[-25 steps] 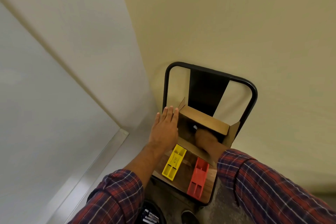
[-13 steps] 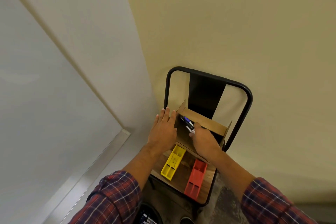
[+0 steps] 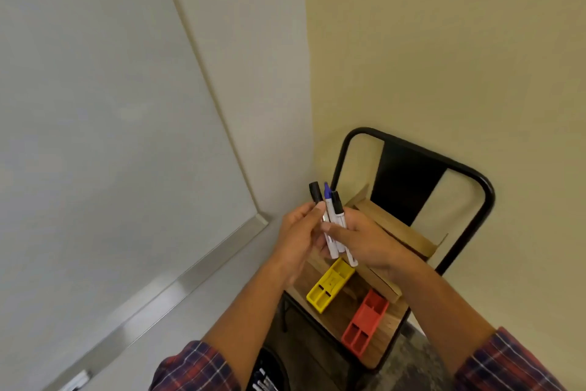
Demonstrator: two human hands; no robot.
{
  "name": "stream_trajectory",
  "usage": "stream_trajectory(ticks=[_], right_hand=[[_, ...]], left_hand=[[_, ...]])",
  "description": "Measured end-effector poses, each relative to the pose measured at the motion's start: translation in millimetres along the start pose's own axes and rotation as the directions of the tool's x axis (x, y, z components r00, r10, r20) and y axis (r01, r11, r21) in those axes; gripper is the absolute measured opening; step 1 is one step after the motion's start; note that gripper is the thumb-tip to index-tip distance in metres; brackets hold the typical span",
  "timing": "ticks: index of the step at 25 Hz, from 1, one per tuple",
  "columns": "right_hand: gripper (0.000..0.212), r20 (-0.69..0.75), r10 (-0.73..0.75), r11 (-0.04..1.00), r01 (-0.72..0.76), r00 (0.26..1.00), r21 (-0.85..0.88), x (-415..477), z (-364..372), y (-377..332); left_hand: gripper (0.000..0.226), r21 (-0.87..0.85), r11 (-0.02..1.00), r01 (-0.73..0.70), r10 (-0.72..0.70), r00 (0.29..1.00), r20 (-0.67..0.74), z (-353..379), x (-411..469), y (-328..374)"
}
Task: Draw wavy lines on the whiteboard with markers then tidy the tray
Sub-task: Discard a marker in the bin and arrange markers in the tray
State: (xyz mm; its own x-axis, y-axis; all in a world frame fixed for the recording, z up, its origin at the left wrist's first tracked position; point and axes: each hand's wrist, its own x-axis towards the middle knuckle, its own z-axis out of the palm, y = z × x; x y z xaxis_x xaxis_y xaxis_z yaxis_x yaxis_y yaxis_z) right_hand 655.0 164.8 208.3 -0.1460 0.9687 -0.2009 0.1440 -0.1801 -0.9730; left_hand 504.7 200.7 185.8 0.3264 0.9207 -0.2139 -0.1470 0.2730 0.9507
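Both hands meet above the chair, holding a small bunch of white-barrelled markers upright: two with black caps and one with a blue cap. My right hand wraps the barrels from the right. My left hand pinches the leftmost black-capped marker near its cap. The whiteboard fills the left of the view, with its metal tray rail along the bottom edge. An open cardboard box sits on the chair behind the hands.
A black metal chair with a wooden seat stands in the corner against the beige wall. On the seat lie a yellow tray and a red tray. A dark container holding markers is at the bottom edge.
My right hand has come out of the cardboard box with the markers and risen. My left hand left the box's side and joined it on the markers. The view swung left and up.
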Motion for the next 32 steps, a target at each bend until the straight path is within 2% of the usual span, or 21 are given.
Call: stream_trajectory(ticks=[2,4,7,11,16,19,22,26,32], right_hand=[[0.013,0.111,-0.024,1.0,0.024,0.994,0.004,6.9,16.9,8.5],[0.019,0.187,-0.024,0.999,0.029,0.982,-0.024,13.4,34.8,20.0],[0.025,0.274,0.069,0.997,-0.056,0.959,-0.056,20.7,66.2,37.9],[0.016,0.399,0.177,0.984,-0.175,0.9,-0.04,24.1,115.3,38.7],[0.029,0.468,0.305,0.952,-0.287,0.83,-0.11,29.6,178.7,34.8],[0.028,0.48,0.355,0.935,-0.316,0.802,-0.164,32.8,214.6,32.6],[0.024,0.46,0.383,0.917,-0.27,0.801,-0.292,38.2,260.0,32.1],[0.02,0.387,0.375,0.859,-0.159,0.842,-0.487,49.0,325.0,37.4],[0.018,0.376,0.227,0.762,0.076,0.898,-0.643,73.2,433.8,63.8]], left_hand=[[0.043,-0.202,0.973,0.111,-0.104,0.994,0.044,-20.0,-15.3,-8.4],[0.047,-0.273,0.953,0.136,-0.129,0.991,0.042,-38.6,-29.5,-20.7],[0.045,-0.377,0.919,0.113,-0.139,0.989,-0.043,-64.8,-53.6,-41.2],[0.033,-0.443,0.893,0.077,-0.18,0.964,-0.195,-98.8,-82.4,-57.4],[0.03,-0.539,0.842,0.025,-0.254,0.9,-0.355,-151.7,-116.2,-66.7],[0.031,-0.576,0.817,-0.031,-0.271,0.861,-0.43,-188.3,-138.0,-68.3],[0.03,-0.61,0.788,-0.084,-0.298,0.815,-0.497,-231.1,-168.5,-68.0],[0.029,-0.676,0.713,-0.184,-0.348,0.745,-0.569,-285.8,-211.7,-78.8],[0.028,-0.705,0.659,-0.263,-0.398,0.674,-0.623,-354.2,-266.1,-88.5]])
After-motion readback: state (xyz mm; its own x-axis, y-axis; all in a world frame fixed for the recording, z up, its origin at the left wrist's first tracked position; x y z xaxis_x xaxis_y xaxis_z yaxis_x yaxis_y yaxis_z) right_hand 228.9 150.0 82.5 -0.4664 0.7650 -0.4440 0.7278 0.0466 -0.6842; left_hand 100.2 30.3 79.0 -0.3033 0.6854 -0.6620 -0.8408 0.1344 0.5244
